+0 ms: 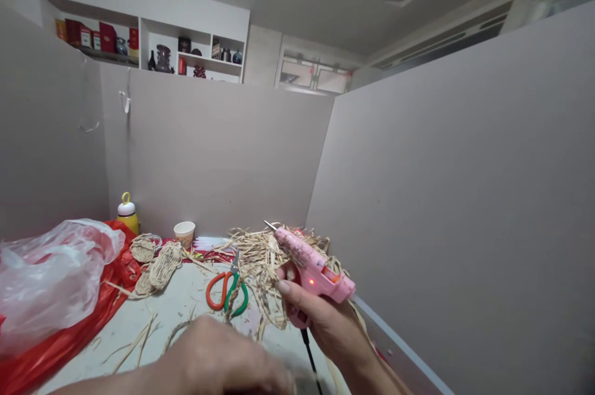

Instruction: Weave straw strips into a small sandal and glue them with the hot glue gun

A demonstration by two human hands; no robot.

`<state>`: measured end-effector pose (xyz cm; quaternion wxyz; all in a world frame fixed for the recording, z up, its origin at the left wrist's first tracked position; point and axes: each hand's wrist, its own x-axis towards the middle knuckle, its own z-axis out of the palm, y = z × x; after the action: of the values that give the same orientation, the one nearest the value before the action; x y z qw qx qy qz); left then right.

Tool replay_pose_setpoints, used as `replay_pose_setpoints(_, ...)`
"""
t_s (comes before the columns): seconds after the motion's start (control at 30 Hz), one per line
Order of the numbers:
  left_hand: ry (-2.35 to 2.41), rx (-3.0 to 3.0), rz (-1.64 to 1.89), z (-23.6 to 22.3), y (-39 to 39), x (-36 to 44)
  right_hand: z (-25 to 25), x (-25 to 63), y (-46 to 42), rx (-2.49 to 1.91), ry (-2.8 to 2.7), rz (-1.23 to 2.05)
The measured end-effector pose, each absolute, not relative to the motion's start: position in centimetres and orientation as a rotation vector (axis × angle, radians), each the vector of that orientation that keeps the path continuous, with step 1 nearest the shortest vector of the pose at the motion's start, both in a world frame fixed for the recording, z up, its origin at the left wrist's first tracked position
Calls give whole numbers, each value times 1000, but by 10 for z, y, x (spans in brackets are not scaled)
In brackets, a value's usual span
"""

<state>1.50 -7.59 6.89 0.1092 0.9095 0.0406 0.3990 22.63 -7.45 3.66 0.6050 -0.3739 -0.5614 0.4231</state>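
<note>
My right hand point(328, 323) is wrapped around the handle of a pink hot glue gun point(309, 258), raised over the table. Its metal nozzle points up and left, a small orange light glows on its side, and a black cord point(309, 351) hangs below. My left hand point(218, 358) is low in front, smeared by motion, its fingertips hidden. Just beyond it lie scissors point(229, 288) with one orange and one green handle, a braided straw strand point(233, 299) across them. Behind the glue gun is a heap of dried straw strips point(253, 252).
Woven straw pieces point(165, 265) lie at the left, near a paper cup point(185, 234) and a yellow bottle point(127, 215). Clear plastic point(56, 277) and a red bag point(118, 277) cover the table's left side. Grey partitions point(223, 159) enclose the table. Loose straw bits point(139, 339) are scattered in front.
</note>
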Motion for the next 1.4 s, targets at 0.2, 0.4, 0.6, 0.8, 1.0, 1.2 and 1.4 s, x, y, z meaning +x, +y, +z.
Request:
replay_pose_setpoints(0.2, 476, 2305, 1313, 96, -67, -9, 44, 220, -79, -767, -1212, 1087)
replay_pose_setpoints(0.4, 495, 2099, 1203, 99, -53, -8, 44, 218, -83, -759, -1208, 1096)
replay_pose_setpoints(0.6, 455, 1991, 1195, 97, -45, -5, 44, 222, -82, -766, -1172, 1103)
replay_pose_setpoints(0.8, 497, 1741, 1255, 89, -22, 1, 45, 221, -81, -704, -1088, 1102)
replay_pose_setpoints(1.0, 498, 1569, 1038, 83, -15, 20, 41, 220, -81, -703, -1034, 1112)
replay_pose_setpoints(1.2, 402, 1425, 887, 70, -22, 33, 33, 220, -79, -748, -966, 1054)
replay_pose_setpoints(1.4, 491, 1378, 937, 71, -21, 32, 35, 214, -81, -744, -946, 1032)
